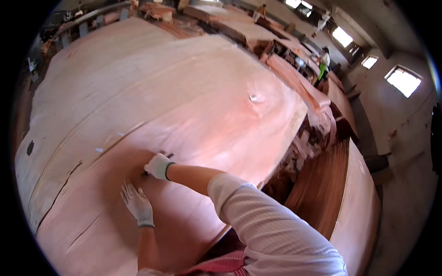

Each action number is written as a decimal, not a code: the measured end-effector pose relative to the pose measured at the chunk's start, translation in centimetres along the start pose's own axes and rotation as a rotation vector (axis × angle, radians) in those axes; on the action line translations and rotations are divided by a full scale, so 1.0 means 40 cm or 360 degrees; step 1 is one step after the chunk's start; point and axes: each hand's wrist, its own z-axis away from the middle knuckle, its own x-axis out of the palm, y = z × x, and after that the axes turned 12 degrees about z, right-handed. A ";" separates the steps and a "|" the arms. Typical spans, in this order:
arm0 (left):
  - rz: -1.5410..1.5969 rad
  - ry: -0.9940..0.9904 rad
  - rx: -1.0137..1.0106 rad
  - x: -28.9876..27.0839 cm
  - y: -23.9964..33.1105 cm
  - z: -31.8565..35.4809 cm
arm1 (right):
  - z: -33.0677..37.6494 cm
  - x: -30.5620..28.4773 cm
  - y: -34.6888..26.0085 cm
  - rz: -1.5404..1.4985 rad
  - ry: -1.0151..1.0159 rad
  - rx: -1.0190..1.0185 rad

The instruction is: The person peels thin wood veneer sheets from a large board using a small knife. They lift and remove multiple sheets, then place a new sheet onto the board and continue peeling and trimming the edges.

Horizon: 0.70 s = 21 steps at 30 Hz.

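Note:
A broad, pinkish wood veneer sheet (193,124) spreads out in front of me. My left hand (138,204), in a white glove, lies on it with the fingers stretched out. Just above and to the right, my right hand (157,166) is closed round a small dark tool, also gloved in white. One dark end of the tool (170,155) pokes out past the fingers; its working end is mostly hidden, so I cannot tell its exact kind. A long dark crack (60,193) runs through the veneer left of my hands, and a shorter split (85,231) lies nearer me.
At the right stands a thick stack of veneer (322,188), with crumpled veneer scraps (299,149) in the gap beside my sheet. A dark hole (30,147) marks the far left. Farther back, a person (324,64) stands by more stacks, near a wall with bright windows (404,80).

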 end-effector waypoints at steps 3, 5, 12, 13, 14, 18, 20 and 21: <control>-0.0039 -0.0031 0.0012 0.072 0.013 -0.014 | 0.088 0.155 0.232 -0.0084 0.0094 -0.0021; 0.0030 0.0005 -0.0221 0.114 0.068 -0.043 | 0.180 0.186 0.402 -0.0147 0.0096 0.0014; -0.0177 0.0008 0.0106 0.320 0.542 -0.167 | 0.261 0.263 0.639 -0.0104 0.0036 -0.0028; -0.0179 0.0006 0.0111 0.331 0.544 -0.160 | 0.327 0.316 0.742 -0.0242 0.0152 0.0021; -0.0187 0.0033 0.0103 0.336 0.559 -0.163 | 0.368 0.341 0.825 -0.0253 -0.0028 0.0080; 0.0904 0.0131 -0.0105 0.481 0.813 -0.251 | 0.352 0.372 0.875 -0.0155 -0.0057 -0.0050; 0.0387 0.0053 0.0032 0.529 0.933 -0.278 | 0.373 0.395 0.918 -0.0132 -0.0080 -0.0081; -0.0128 -0.0018 0.0124 0.541 0.972 -0.286 | 0.402 0.421 0.978 -0.0173 -0.0073 -0.0047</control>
